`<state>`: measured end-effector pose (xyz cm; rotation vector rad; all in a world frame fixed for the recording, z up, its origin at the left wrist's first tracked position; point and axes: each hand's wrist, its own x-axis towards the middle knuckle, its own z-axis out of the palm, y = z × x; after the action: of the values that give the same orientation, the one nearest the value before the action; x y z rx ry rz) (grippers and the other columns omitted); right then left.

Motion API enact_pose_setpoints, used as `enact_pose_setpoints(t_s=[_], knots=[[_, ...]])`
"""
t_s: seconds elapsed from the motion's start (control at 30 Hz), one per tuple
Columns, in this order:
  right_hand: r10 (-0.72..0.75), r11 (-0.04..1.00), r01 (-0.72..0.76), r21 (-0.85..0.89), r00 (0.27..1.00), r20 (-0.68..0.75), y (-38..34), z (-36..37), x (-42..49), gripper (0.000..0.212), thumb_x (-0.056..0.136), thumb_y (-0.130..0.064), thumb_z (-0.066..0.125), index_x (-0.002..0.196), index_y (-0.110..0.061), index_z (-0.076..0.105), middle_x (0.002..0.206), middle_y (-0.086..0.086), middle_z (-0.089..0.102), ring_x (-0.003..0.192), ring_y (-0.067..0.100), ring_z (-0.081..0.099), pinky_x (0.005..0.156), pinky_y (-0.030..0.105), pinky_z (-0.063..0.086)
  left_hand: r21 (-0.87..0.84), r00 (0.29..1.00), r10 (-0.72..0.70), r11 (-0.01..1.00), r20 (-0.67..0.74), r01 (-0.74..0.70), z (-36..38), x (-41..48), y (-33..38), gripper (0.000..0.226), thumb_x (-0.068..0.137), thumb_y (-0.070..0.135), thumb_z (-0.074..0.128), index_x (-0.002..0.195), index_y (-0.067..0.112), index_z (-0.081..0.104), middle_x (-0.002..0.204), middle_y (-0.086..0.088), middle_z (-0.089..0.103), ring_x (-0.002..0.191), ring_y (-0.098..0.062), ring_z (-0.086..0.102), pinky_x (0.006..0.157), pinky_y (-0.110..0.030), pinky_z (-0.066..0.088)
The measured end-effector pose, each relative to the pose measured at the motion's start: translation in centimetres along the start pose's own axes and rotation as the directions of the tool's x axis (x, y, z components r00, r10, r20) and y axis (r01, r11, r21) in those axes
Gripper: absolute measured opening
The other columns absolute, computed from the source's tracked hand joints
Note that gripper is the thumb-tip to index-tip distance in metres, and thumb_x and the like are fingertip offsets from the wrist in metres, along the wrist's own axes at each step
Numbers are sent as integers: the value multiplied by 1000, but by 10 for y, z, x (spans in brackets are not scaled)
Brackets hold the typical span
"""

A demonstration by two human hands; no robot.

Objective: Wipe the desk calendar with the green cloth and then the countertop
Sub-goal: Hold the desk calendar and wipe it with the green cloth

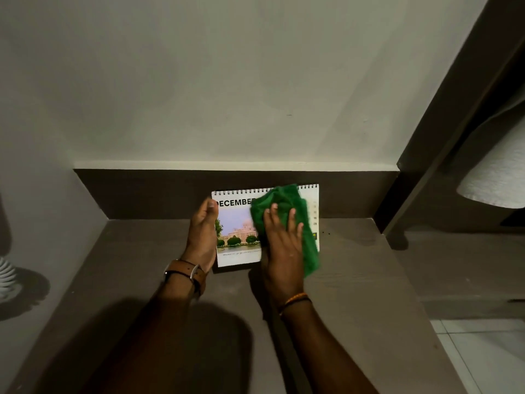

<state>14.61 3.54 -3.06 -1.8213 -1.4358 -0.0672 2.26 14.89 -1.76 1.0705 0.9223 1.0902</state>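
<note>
A spiral-bound desk calendar point(238, 231) showing "DECEMBER" and a building photo stands on the brown countertop point(355, 280), close to the back wall. My left hand point(202, 234) grips its left edge, thumb on the front at the top corner. My right hand point(282, 245) presses the green cloth point(284, 200) flat against the right half of the calendar face. The cloth covers most of the date grid and hangs down to the calendar's lower right corner.
A dark brown backsplash point(142, 191) runs behind the calendar under a pale wall. A dark vertical panel point(443, 143) rises at the right, with a white rounded object point(500, 177) beyond it. White floor tiles point(483, 356) show past the counter's right edge.
</note>
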Motion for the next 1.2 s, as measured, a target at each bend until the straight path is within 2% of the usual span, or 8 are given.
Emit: enact_pose_setpoints(t_s=[0.2,0.37,0.47,0.6,0.87,1.0,1.07,1.2], knots=[[-344,937,347,23,913,221,-11,31,-29,80,78,-9,81,151,-19,49,161,-1,46,155,32,25,128,48,2,97,999,17,995,-34,-14,-11,-1,-23,40,110,30,44,82,36,72,84,7,76,79,-10,70,77,-31,57],[-349,918,390,-73,881,319,40,17,-54,62,90,-12,72,149,-21,54,160,-4,47,155,28,26,124,57,25,170,998,58,984,5,-58,-23,-8,-43,44,107,43,45,107,2,60,102,-17,66,100,-19,61,90,-45,49],[-59,994,72,-84,987,147,63,4,-49,86,75,7,72,153,-16,48,163,-1,40,156,36,18,122,64,25,202,998,48,978,39,-54,-22,-7,-46,37,106,45,42,96,13,59,86,1,70,80,-12,64,74,-32,51],[149,989,-149,5,989,15,51,11,-34,98,69,17,52,160,-15,36,168,0,27,158,37,7,127,59,14,126,999,10,992,38,-15,-21,-5,-51,30,112,31,35,106,23,63,119,-10,72,114,-30,66,103,-50,50],[-325,945,325,49,903,282,1,62,-31,78,77,-6,77,150,-18,53,160,0,46,154,36,18,121,61,3,60,997,-16,998,-82,21,-25,3,-57,31,111,19,38,89,23,60,85,4,71,76,-6,67,79,-31,55],[-504,828,560,-21,761,408,25,51,-44,47,91,-19,75,136,-26,66,148,-6,61,148,29,43,120,57,26,62,995,-57,996,-86,63,-37,6,-53,35,112,25,39,135,7,58,147,-23,56,135,-29,51,113,-46,41],[-487,823,567,-42,742,461,45,39,-53,46,94,-15,69,138,-28,63,150,-9,58,151,24,38,123,53,26,85,997,-31,996,-68,37,-37,7,-53,45,112,23,38,153,7,43,162,-9,44,141,-9,41,116,-24,32],[-184,960,248,-133,910,371,82,10,-56,71,84,0,71,148,-27,55,156,-8,51,154,22,21,125,58,21,104,1000,-5,995,0,5,-34,4,-47,27,112,18,34,114,19,61,111,25,75,102,13,65,88,-6,48]])
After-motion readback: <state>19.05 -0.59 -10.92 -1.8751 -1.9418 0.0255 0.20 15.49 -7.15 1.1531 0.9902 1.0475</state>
